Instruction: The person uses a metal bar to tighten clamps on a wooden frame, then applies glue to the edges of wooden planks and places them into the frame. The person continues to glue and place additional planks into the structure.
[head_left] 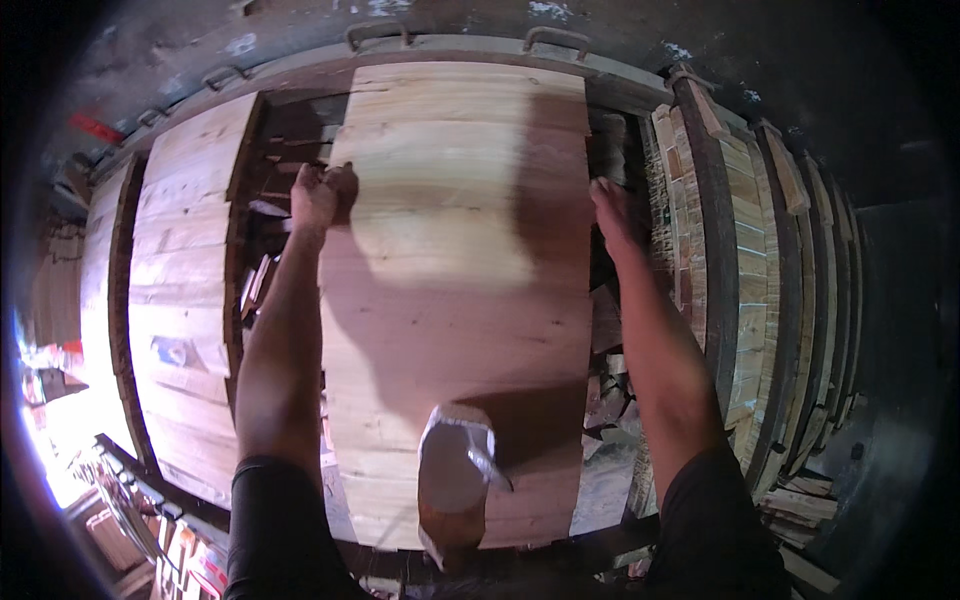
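Observation:
A long panel of pale wooden boards [455,330] set edge to edge lies lengthwise in front of me. My left hand [322,196] is closed on its left edge toward the far end, with the fingers curled. At the opposite edge, my right hand [612,210] grips with the thumb side up, its other fingers mostly hidden beside the wood. Low in the middle of the view, a pale rounded thing with a white strap [456,465] stands out in front of the panel; I cannot tell its kind.
To the left lies another board panel [185,290]. Several dark bars and board stacks [750,290] run along the right. A metal rail with loop handles [470,48] crosses the far end. Wood offcuts [610,410] show in the gap under my right arm.

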